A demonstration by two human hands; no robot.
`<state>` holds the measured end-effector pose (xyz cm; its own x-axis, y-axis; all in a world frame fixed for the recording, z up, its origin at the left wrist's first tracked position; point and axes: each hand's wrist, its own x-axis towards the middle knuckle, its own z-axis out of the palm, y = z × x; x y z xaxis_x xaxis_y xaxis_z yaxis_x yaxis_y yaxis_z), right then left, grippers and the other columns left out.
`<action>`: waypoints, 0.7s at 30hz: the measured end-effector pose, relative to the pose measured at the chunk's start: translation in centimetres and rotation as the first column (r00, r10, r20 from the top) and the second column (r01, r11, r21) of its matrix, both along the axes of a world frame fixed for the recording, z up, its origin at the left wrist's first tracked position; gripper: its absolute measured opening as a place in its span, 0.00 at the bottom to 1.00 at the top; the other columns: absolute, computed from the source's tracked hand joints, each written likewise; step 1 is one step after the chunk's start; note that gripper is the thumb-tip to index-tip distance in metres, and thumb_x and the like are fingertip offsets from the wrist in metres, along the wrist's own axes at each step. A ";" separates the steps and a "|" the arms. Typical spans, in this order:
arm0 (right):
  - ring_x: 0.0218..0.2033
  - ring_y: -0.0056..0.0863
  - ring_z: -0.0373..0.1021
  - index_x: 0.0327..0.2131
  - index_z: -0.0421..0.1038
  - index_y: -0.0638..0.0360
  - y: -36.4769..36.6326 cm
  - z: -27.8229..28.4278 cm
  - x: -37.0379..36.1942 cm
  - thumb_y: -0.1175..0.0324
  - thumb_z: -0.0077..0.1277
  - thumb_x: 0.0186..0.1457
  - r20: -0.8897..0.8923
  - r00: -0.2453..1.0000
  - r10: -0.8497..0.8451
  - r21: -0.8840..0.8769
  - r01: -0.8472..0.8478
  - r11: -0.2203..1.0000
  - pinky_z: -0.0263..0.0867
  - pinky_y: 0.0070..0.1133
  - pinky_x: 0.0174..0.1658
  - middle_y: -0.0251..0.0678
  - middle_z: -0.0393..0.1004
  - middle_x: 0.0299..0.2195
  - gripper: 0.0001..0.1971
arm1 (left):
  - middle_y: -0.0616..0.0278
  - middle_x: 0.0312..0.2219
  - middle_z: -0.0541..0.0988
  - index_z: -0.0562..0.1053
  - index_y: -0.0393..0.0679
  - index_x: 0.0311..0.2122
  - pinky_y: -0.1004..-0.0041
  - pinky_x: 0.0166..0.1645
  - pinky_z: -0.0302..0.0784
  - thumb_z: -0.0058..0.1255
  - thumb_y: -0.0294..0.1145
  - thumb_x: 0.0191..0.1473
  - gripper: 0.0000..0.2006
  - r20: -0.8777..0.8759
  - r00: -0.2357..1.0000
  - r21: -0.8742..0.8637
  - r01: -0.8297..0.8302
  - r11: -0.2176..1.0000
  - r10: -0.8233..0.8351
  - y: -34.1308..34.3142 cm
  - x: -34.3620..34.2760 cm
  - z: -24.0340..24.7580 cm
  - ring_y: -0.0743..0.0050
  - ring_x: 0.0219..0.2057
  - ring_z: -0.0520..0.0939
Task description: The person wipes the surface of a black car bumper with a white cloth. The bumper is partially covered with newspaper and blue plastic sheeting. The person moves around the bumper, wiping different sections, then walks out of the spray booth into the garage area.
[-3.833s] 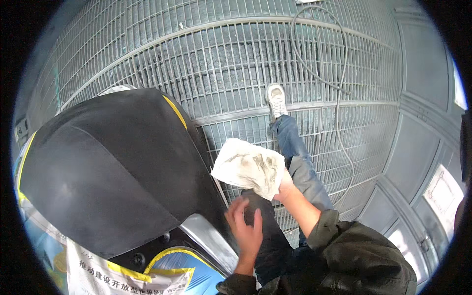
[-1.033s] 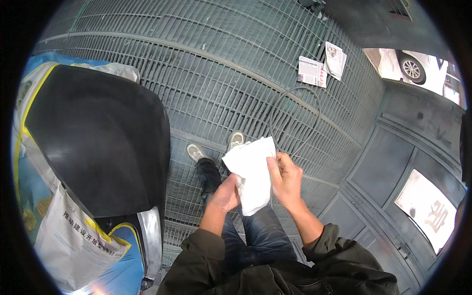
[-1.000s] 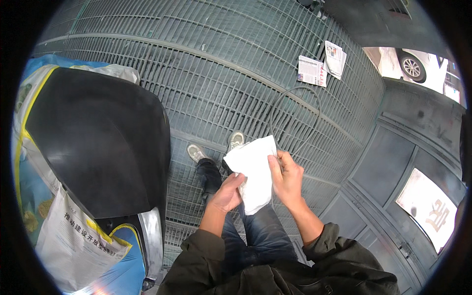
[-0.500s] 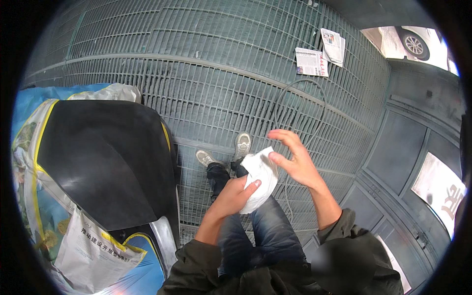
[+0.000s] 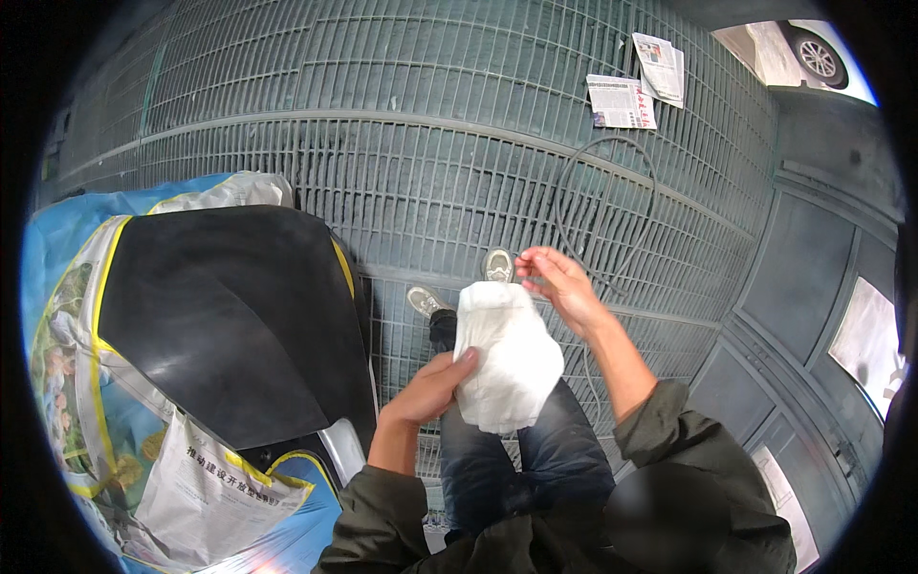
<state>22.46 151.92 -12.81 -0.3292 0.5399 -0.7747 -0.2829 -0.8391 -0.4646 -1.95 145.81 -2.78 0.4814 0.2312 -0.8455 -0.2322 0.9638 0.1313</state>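
Note L hand (image 5: pixel 427 387) in narrow grip: thumb on top of L edge of white cloth (image 5: pixel 507 354), w/ rest of grip hidden beneath. Locate cloth at approx. ctr, above dark-blue jeans (image 5: pixel 469 478). Note R hand (image 5: pixel 569 292) w/ nothing visibly held: loosely curled, half-wide, just beside cloth's upper R corner. Cannot tell contact there.

Step in hand (judged): folding or arranging cloth btwn hands, w/ L as anchor and R free. For next move (judged): bring R fingertips to upper edge, pinch, then turn or flatten layer w/o loosening L grip. Avoid catching more than one layer.

To L, see black curved panel (image 5: pixel 220 316), apart from cloth, w/ yellow tape (image 5: pixel 103 277) along edge. Nr. panel, see printed paper (image 5: pixel 191 488), blue plastic film (image 5: pixel 67 234) and silver trim (image 5: pixel 342 450).

Lower down, find pale shoes (image 5: pixel 497 266) on metal grating (image 5: pixel 382 172). Beyond R hand, find dark loop (image 5: pixel 654 182) on grating; cannot tell hose from cable. Farther, find newspapers (image 5: pixel 622 102) nr. loop, grey wall panels (image 5: pixel 794 268) to R and, farthest, car wheel (image 5: pixel 818 57) at upper R.
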 end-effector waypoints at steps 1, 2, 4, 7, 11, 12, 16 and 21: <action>0.44 0.22 0.73 0.48 0.72 0.59 -1.6 -1.3 0.6 0.59 0.47 0.67 -0.131 0.982 -0.138 -0.159 0.116 0.980 0.69 0.23 0.51 0.34 0.76 0.43 0.15 | 0.59 0.47 0.79 0.71 0.32 0.55 0.70 0.54 0.73 0.41 0.48 0.69 0.25 -0.001 0.992 -0.084 -0.129 0.988 0.130 -0.6 0.1 0.3 0.73 0.47 0.78; 0.51 0.27 0.72 0.55 0.69 0.59 -2.0 1.6 -1.6 0.56 0.43 0.69 -0.004 0.998 -0.069 -0.362 0.063 0.930 0.69 0.25 0.55 0.38 0.74 0.52 0.20 | 0.55 0.55 0.74 0.65 0.32 0.60 0.64 0.60 0.71 0.42 0.48 0.68 0.28 0.082 0.973 -0.099 -0.208 0.973 0.216 -2.5 -0.9 -1.0 0.64 0.54 0.76; 0.54 0.29 0.69 0.60 0.64 0.59 -5.4 2.9 -3.5 0.55 0.41 0.69 0.015 0.999 -0.040 -0.245 0.043 0.969 0.68 0.26 0.57 0.38 0.70 0.57 0.23 | 0.51 0.57 0.73 0.63 0.33 0.62 0.59 0.61 0.71 0.42 0.49 0.67 0.29 0.121 0.917 -0.083 -0.373 0.924 0.380 -3.3 -0.8 -1.0 0.59 0.56 0.76; 0.56 0.31 0.68 0.62 0.61 0.59 -9.4 3.5 -5.5 0.56 0.40 0.69 0.000 0.996 -0.088 0.086 0.087 0.992 0.66 0.28 0.58 0.39 0.69 0.58 0.25 | 0.48 0.60 0.69 0.59 0.35 0.65 0.54 0.64 0.68 0.42 0.53 0.66 0.33 -0.027 0.865 -0.163 -0.499 0.851 0.502 -2.8 -0.5 1.1 0.55 0.60 0.73; 0.58 0.34 0.65 0.62 0.61 0.60 -7.9 3.3 -10.7 0.57 0.44 0.66 0.086 0.988 -0.132 0.184 0.114 0.976 0.62 0.30 0.61 0.41 0.66 0.60 0.26 | 0.55 0.55 0.74 0.66 0.33 0.59 0.63 0.59 0.71 0.42 0.48 0.68 0.27 -0.256 0.746 -0.074 -0.650 0.757 0.615 -5.5 -1.3 1.1 0.64 0.55 0.75; 0.59 0.35 0.64 0.62 0.61 0.60 -7.2 3.4 -11.8 0.57 0.45 0.65 0.112 0.984 -0.135 0.209 0.109 0.972 0.60 0.31 0.62 0.42 0.65 0.60 0.26 | 0.52 0.55 0.74 0.66 0.32 0.58 0.64 0.59 0.71 0.41 0.47 0.68 0.26 -0.246 0.739 -0.059 -0.657 0.751 0.627 -6.4 -2.4 1.5 0.63 0.55 0.76; 0.62 0.39 0.61 0.62 0.61 0.60 -3.8 4.7 -17.7 0.59 0.50 0.61 0.213 0.968 -0.130 0.514 0.002 0.858 0.56 0.34 0.64 0.44 0.63 0.62 0.28 | 0.45 0.53 0.75 0.67 0.30 0.57 0.63 0.61 0.70 0.38 0.45 0.69 0.25 -0.365 0.654 0.172 -0.652 0.738 0.663 -11.5 -6.4 5.1 0.57 0.55 0.76; 0.65 0.44 0.56 0.62 0.60 0.60 0.0 8.4 -30.5 0.61 0.55 0.57 0.250 0.937 0.245 0.935 -0.300 0.190 0.51 0.37 0.68 0.47 0.59 0.64 0.31 | 0.44 0.46 0.77 0.69 0.28 0.50 0.59 0.60 0.71 0.41 0.38 0.65 0.20 -0.501 0.616 -0.001 -0.703 0.711 0.608 -22.7 -8.6 5.1 0.52 0.49 0.78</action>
